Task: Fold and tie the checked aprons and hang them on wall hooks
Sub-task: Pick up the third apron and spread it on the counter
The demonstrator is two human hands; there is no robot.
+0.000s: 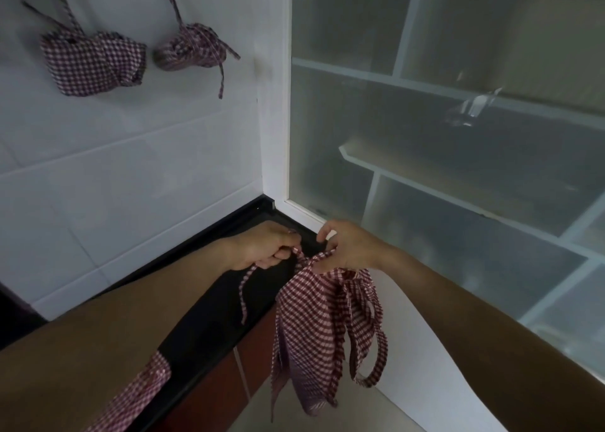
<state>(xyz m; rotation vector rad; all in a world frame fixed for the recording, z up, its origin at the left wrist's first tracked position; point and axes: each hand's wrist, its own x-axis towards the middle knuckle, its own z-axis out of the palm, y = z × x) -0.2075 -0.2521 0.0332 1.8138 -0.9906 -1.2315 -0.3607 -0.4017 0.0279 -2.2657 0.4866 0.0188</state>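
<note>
Tying a checked apron in the corner by the tiled wall

My left hand (262, 246) is curled tight round one tie string (244, 292), whose loose end dangles below my fist; my right hand (348, 246) pinches the bunched top of the apron (314, 336), which hangs down from my fingers in folds with its neck loop drooping at the right. Two more aprons, the left bundle (91, 63) and the right bundle (191, 47), already hang by their straps on the white tiled wall (131, 170), beside the frosted glass cabinet door (458, 137)
</note>
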